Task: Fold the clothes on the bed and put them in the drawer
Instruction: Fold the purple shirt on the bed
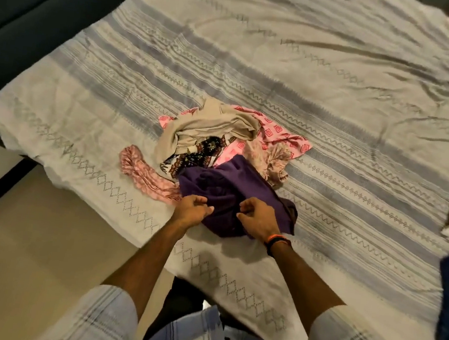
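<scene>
Now both hands' grip pinches the crumpled, dark purple garment (223, 195) on the bed.

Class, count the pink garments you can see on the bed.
2, maybe more hidden: a pink diamond-print cloth under the beige garment at the pile's back, and a pink twisted patterned cloth left of the purple garment.
</scene>
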The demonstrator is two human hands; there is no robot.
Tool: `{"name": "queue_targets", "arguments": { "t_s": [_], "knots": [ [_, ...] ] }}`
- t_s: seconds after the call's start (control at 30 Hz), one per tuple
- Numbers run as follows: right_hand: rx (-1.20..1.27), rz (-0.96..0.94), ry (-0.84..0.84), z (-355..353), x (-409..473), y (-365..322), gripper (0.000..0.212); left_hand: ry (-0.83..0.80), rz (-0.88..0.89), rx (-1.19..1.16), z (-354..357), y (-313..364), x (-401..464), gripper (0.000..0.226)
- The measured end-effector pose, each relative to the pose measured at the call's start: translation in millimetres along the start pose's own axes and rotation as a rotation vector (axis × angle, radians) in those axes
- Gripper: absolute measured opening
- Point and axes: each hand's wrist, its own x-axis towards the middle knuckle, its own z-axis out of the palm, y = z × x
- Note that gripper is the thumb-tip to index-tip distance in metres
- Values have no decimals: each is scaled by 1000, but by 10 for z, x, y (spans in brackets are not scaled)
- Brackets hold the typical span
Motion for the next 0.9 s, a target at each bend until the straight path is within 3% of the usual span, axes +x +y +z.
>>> {"name": "queue_targets", "arguments": {
  "t_s": [0.3, 0.43, 0.57, 0.67, 0.9],
  "knots": [
    [-525, -17, -142, 587, 518, -358, 58, -162, -71, 70, -271, -17, 625, 46],
    [-627, 40, -106, 672, 608, -383, 33, -197, -80, 53, -319, 22, 779, 44],
    [-461, 32, -104, 591, 610, -344, 34, -248, -72, 50, -338, 66, 843, 47],
    [-212, 65, -3, 423, 547, -392, 30, -288, -39, 69, -335, 164, 797, 50],
    [157, -24, 140, -145, 279, -656, 19, -316, 125, 89, -225, 525, 390, 80]
  ]
}}
